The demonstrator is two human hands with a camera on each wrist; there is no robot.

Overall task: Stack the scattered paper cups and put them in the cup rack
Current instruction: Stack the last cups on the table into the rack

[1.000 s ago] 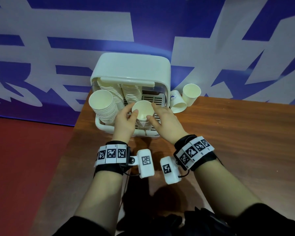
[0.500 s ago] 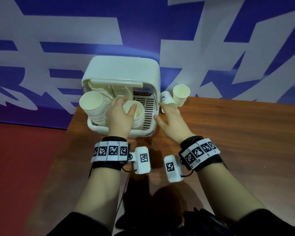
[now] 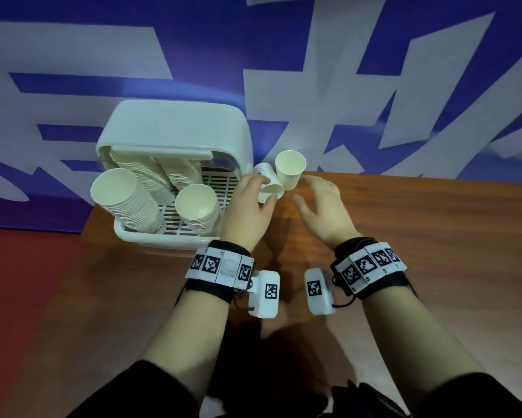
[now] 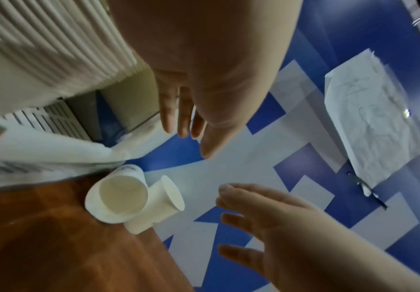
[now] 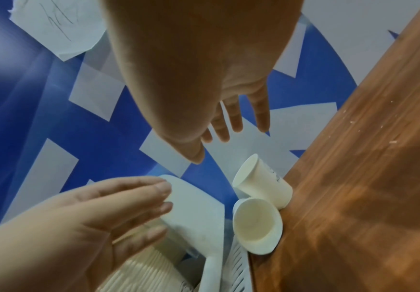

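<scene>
Two loose paper cups at far edge of wooden surface (image 3: 404,267), just right of cup rack (image 3: 175,137): upright cup (image 3: 290,170), tipped cup (image 3: 268,188) lying against it. Left hand (image 3: 247,206) near tipped cup, contact not discernible; grip spread, holding nothing. Right hand (image 3: 326,209) just right of both cups, grip spread. Cup stacks (image 3: 127,203) inside rack.

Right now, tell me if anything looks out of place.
One loose cup lies tipped on its side on the table beside the rack, against an upright cup. Both remain unstacked, outside the rack.
</scene>
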